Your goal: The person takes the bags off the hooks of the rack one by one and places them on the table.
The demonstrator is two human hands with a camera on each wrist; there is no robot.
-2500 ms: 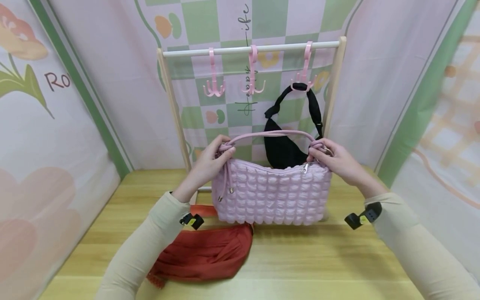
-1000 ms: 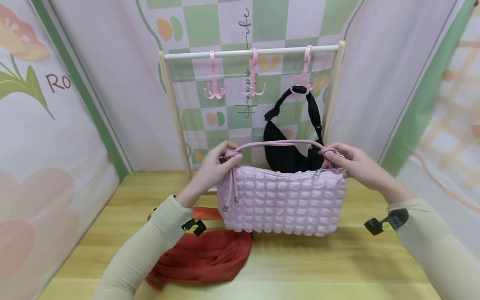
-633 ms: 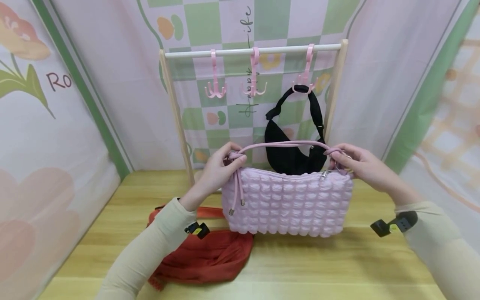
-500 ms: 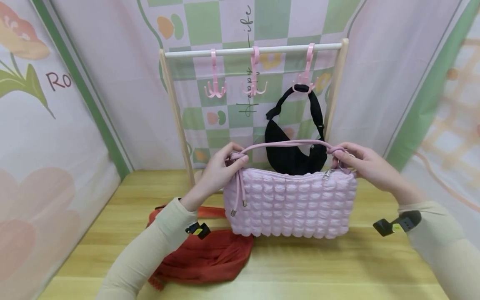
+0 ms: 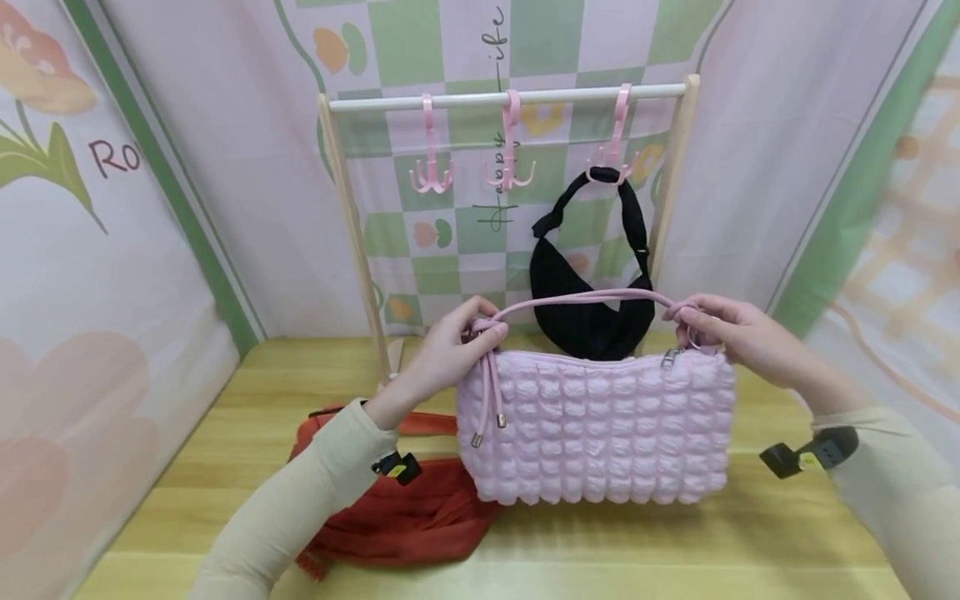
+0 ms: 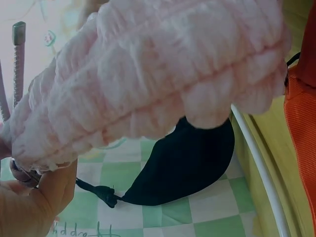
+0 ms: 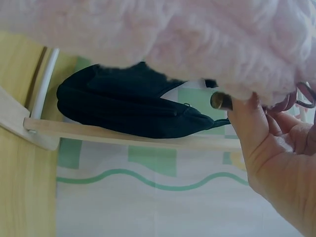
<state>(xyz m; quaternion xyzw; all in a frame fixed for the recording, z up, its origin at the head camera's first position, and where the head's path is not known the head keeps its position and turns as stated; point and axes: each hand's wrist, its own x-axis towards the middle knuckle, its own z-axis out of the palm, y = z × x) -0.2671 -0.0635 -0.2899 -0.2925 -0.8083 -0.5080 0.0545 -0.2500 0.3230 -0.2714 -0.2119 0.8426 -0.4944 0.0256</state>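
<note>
A lilac quilted, bubble-textured handbag [image 5: 600, 425] hangs between my two hands in the head view, its cord handle [image 5: 585, 297] arched upward. My left hand [image 5: 450, 350] pinches the knotted handle end at the bag's left corner, where two cord tails with metal tips dangle. At the opposite corner my right hand [image 5: 757, 337] pinches the other knot beside a metal ring and the zip pull [image 5: 670, 358]. Both wrist views show the bag's puckered fabric [image 6: 143, 69] close up, with fingers curled at its top edge.
Behind stands a rack with a white bar [image 5: 465, 101] and three pink hooks [image 5: 431, 171]. A black bag [image 5: 585, 325] hangs from the right hook. A red-orange bag [image 5: 412, 517] lies on the wooden table [image 5: 600, 558], partly covered by my left forearm and the lilac bag.
Both hands have carried the lilac handbag rightward and lower, toward me, away from the rack. They have spread slightly apart. The black and red-orange bags stay in place.
</note>
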